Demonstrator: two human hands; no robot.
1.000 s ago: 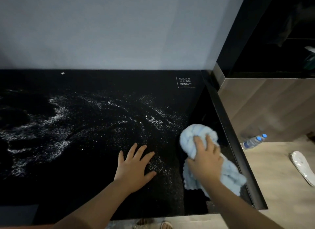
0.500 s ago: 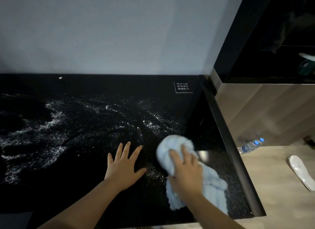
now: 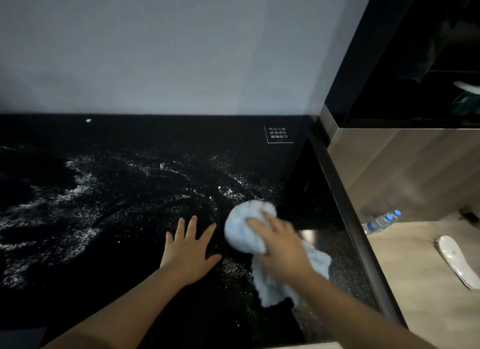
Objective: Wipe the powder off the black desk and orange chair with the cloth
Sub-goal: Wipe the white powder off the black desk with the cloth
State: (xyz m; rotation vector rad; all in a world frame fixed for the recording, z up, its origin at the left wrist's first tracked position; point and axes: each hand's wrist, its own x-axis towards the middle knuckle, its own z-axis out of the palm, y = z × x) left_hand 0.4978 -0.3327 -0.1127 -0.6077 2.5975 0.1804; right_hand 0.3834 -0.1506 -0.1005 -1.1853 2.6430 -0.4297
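A black bench [image 3: 124,309] stands against a grey wall [image 3: 181,50]. White powder [image 3: 78,190] lies in streaks and specks over the left and middle of the bench, and thinner specks reach towards the right edge. The left hand [image 3: 189,250] lies flat on the bench near the front edge, palm down, with its fingers spread wide and nothing in it. Just beside it, towards the right edge, the right hand [image 3: 280,247] holds a light blue fluffy cloth [image 3: 241,229] down on the bench. Its fingers curve over the top of the bunched cloth. This hand looks blurred and its thumb is hidden. A loose end of the cloth trails back under the wrist towards the front edge. A small sign with white writing [image 3: 278,135] sits near the far right corner of the bench. Past the right edge, two clear plastic bottles with blue caps [image 3: 379,222] and a white shoe insole [image 3: 457,260] lie on the pale wooden floor [image 3: 415,309].
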